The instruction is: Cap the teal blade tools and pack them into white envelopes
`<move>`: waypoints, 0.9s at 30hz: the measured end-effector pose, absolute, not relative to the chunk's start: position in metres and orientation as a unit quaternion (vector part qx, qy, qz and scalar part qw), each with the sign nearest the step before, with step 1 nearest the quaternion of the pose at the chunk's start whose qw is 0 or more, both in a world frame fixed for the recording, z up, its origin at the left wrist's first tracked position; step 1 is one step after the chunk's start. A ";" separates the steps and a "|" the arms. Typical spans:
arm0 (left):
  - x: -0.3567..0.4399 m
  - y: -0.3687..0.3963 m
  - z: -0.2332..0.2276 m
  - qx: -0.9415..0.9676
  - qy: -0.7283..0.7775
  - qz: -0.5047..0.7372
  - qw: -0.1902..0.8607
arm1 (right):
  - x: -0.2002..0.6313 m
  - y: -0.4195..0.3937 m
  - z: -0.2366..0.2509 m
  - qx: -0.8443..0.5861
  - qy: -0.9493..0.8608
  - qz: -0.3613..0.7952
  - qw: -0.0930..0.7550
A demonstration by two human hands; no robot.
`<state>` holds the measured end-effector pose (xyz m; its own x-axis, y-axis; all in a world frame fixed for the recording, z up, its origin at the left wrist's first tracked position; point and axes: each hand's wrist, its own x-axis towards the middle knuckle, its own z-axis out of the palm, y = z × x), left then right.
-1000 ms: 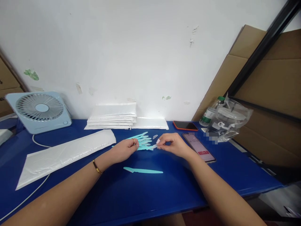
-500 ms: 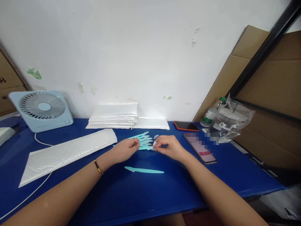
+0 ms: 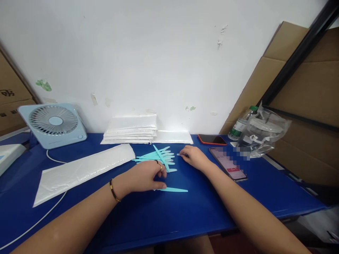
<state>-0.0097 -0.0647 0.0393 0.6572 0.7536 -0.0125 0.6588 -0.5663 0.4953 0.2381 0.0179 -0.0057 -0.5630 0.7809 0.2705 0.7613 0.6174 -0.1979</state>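
- Head view: the turquoise razors (image 3: 148,156) lie in an overlapping pile at the middle of the blue table (image 3: 201,211), one slanted razor (image 3: 160,157) across the top.
- The left hand (image 3: 145,175) is spread wide, fingers beside the near edge of the pile, thumb over the lone razor (image 3: 176,189) nearer the table's front; whether it presses on it, I cannot tell.
- The right hand (image 3: 195,157) is narrow, fingertips pinching a small clear piece (image 3: 179,154) right of the pile.
- Judged from how they lie, most razors are gathered; the lone one remains apart. Whether every blade is covered is too small to tell.
- Left of the pile lies a long white mailer (image 3: 84,173); beyond, stacked white mailers (image 3: 129,122).
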 end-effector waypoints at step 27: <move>0.003 -0.045 0.030 0.414 0.433 0.546 0.587 | 0.208 -0.020 0.014 -0.349 -0.645 0.572 0.366</move>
